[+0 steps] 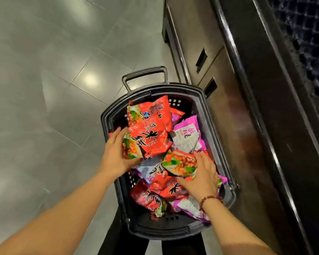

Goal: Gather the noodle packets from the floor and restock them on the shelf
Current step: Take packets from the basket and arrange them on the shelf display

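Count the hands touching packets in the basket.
2. The left hand grips a red packet at the left side of the basket; the right hand rests on a multicoloured packet near its right side. Neither is hidden.

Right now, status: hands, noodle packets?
Left hand grips red noodle packet. Right hand rests on red-green packet in black plastic basket. No obstruction seen.

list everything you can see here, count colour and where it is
basket: one, black, on the floor beside the cabinet, pull handle at its far end
red noodle packets: several, exact count unclear, red, piled in the basket
purple noodle packets: several, purple, in the basket, mostly right and underneath
floor: grey tiles, left
cabinet: one, dark, right
bracelet: one, dark red beads, right wrist
left hand: holds a red packet, basket's left
right hand: lies on a packet, grip unclear
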`<action>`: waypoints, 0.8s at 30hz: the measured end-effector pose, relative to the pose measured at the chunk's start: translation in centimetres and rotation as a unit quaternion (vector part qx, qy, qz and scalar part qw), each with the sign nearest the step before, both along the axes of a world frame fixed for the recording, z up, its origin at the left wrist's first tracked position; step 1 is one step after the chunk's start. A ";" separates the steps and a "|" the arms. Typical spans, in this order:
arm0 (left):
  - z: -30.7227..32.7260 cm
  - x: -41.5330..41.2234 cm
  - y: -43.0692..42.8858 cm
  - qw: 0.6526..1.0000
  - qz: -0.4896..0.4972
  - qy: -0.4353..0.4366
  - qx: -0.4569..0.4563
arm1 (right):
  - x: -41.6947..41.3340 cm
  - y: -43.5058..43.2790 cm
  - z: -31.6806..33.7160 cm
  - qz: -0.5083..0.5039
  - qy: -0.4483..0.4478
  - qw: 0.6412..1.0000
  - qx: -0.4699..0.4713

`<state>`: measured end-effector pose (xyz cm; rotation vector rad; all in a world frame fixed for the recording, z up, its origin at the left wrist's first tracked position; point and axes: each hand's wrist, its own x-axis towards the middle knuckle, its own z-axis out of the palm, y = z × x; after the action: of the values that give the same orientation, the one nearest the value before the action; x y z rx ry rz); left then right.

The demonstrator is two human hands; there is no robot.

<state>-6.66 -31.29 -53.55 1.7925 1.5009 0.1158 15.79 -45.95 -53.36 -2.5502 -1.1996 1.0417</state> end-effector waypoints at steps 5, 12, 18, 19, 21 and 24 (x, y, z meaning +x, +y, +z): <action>-2.4 0.7 1.1 0.994 -0.060 0.072 0.054 | 1.3 1.1 -1.4 0.108 0.002 0.994 0.005; -2.0 1.3 2.4 0.977 -0.111 0.156 0.094 | 1.2 2.8 -1.6 0.169 -0.028 0.984 -0.045; 1.3 0.0 0.5 0.985 -0.048 0.134 0.094 | 1.6 1.3 2.5 0.032 0.038 0.999 0.005; 2.3 -0.1 0.0 0.989 -0.024 0.126 0.079 | 1.8 0.9 3.9 -0.013 0.057 0.998 0.024; 5.2 -0.5 -0.9 0.993 0.030 0.097 0.052 | 2.1 0.4 7.2 -0.122 0.101 0.986 0.057; 10.5 -1.2 -2.1 0.992 0.108 0.039 0.044 | 2.1 -0.4 12.2 -0.277 0.175 0.940 0.098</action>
<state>-7.85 -33.35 -43.01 1.7145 1.7683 0.2242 17.92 -46.35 -41.12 -2.2132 -0.4274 1.0954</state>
